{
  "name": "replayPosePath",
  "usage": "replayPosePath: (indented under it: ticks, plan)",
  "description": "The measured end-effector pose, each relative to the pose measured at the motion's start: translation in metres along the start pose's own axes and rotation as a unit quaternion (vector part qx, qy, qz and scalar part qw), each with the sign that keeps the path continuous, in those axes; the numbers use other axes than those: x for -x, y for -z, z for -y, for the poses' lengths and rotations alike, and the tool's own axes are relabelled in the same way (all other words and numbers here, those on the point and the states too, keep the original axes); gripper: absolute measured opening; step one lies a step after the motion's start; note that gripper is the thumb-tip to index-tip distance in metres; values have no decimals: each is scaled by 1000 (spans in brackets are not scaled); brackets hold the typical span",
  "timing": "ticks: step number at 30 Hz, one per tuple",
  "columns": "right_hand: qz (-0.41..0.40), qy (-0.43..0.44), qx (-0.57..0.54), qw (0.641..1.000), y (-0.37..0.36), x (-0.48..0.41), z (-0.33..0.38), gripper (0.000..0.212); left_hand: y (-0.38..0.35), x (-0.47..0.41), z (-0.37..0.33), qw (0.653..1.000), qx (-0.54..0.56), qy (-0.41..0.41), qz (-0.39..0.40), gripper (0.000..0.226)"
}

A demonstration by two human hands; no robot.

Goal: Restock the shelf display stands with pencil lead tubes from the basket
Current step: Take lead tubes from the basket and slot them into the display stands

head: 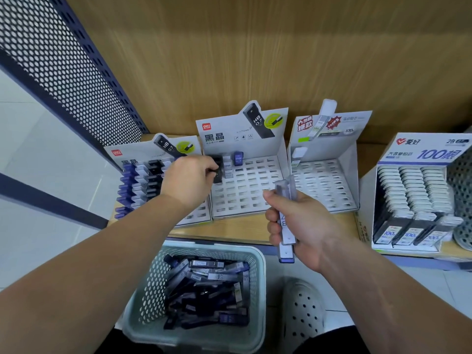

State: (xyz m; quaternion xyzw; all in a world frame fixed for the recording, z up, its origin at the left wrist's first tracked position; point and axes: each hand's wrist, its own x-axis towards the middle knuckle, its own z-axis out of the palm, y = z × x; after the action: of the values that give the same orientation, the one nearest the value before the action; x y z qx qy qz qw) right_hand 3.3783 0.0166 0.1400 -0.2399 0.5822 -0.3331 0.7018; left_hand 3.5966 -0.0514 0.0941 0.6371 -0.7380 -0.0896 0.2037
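Observation:
My left hand (190,178) pinches a black lead tube (217,172) standing in a slot at the far left of the middle display stand (245,190). A white tube and a blue tube (238,158) stand in its back row. My right hand (298,223) grips a few clear and blue lead tubes (286,233) in front of that stand. The left stand (143,185) holds several blue, white and black tubes. Below, the pale perforated basket (258,272) holds a heap of loose tubes (204,290).
A third stand (324,185) at the right has one white tube at its back left. Further right stands a box of 100-count white-capped tubes (419,195) beside a mesh cup (462,190). A perforated dark panel (63,67) borders the shelf on the left. A grey clog (304,310) is on the floor.

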Motion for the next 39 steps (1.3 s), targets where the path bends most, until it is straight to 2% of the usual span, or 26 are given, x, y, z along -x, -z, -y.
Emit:
replayPosePath:
  ticks: [7, 13, 16, 19, 21, 24, 26, 27, 29, 31, 33, 39]
  plan:
    - [8, -1, -6, 1000, 0, 2, -1, 12, -6, 7, 7, 999, -13, -37, 2, 15]
    - [32, -2, -70, 997, 0, 4, 1, 9, -12, 7, 11, 996, -44, -71, -19, 11]
    - [48, 10, -112, 993, -3, 5, 5, 7, -14, 9, 11, 994, -71, -80, 13, 11]
    - [49, 36, -146, 988, -7, 7, 8, 4, -13, 12, 11, 993, -83, -67, 44, 27]
    - [47, 50, -166, 984, -10, 7, 11, 4, -9, 13, 8, 992, -88, -64, 65, 29]
    - [31, 73, -187, 979, -15, 7, 14, 7, 2, 18, -4, 996, -34, -53, 60, 18]
    - [15, 89, -198, 976, -19, 6, 16, 8, 13, 23, -24, 995, 60, 5, 74, 24]
    - [6, 97, -204, 974, -21, 4, 17, 8, 20, 27, -37, 982, 149, 63, 102, 30]
    - [-14, 113, -214, 970, -24, 2, 19, 7, 32, 36, -64, 907, 351, 174, 152, 35]
    - [-26, 124, -222, 967, -27, 2, 20, 7, 38, 48, -82, 846, 455, 214, 177, 30]
    - [-30, 126, -218, 967, -30, 3, 20, 7, 39, 59, -91, 827, 487, 211, 186, 20]
    - [-32, 104, -185, 977, -30, 11, 15, 6, 37, 75, -94, 804, 515, 252, 159, 9]
